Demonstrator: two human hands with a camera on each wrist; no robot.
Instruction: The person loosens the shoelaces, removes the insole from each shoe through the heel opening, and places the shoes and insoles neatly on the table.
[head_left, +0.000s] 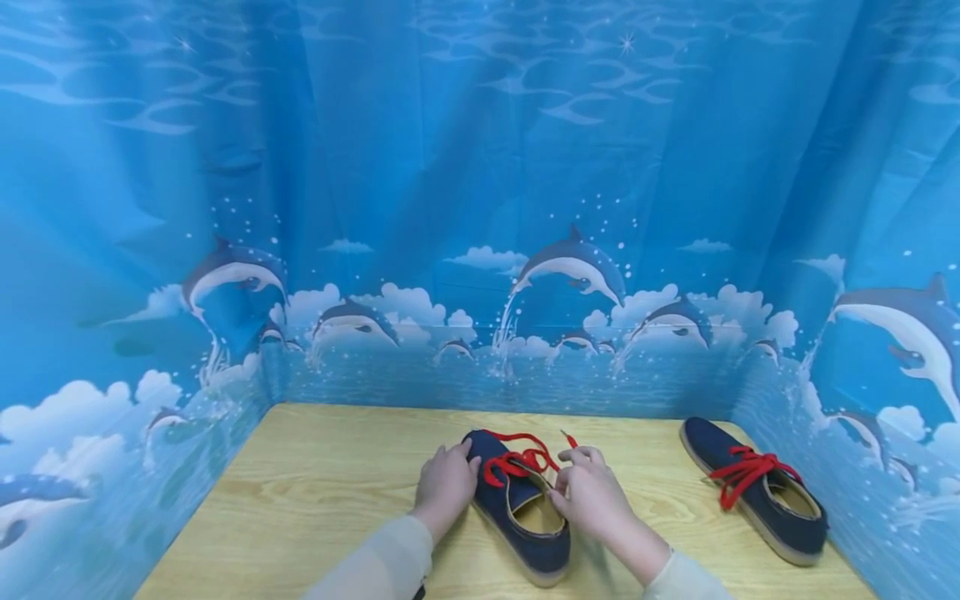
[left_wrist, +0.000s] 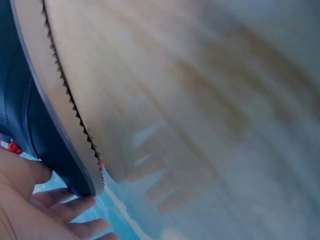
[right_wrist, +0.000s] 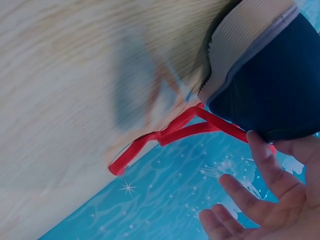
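A navy shoe (head_left: 491, 500) with a tan sole and red laces stands on the wooden table, toe pointing away. My left hand (head_left: 446, 483) rests against its toe and left side. In the left wrist view its fingers (left_wrist: 75, 205) are fairly straight and spread beside the toe. At the right of the shoe's opening, my right hand (head_left: 596, 492) pinches a strand of the red shoelace (right_wrist: 225, 125) between index finger and thumb, close to the collar. Its other fingers (right_wrist: 245, 197) are loosely bent. A lace end (head_left: 570, 439) shows just beyond that hand.
A matching navy shoe (head_left: 806, 517), its red laces tied in a bow (head_left: 746, 471), lies at the table's right side. Blue dolphin-printed curtains (head_left: 450, 208) surround the back and both sides of the wooden table (head_left: 315, 500).
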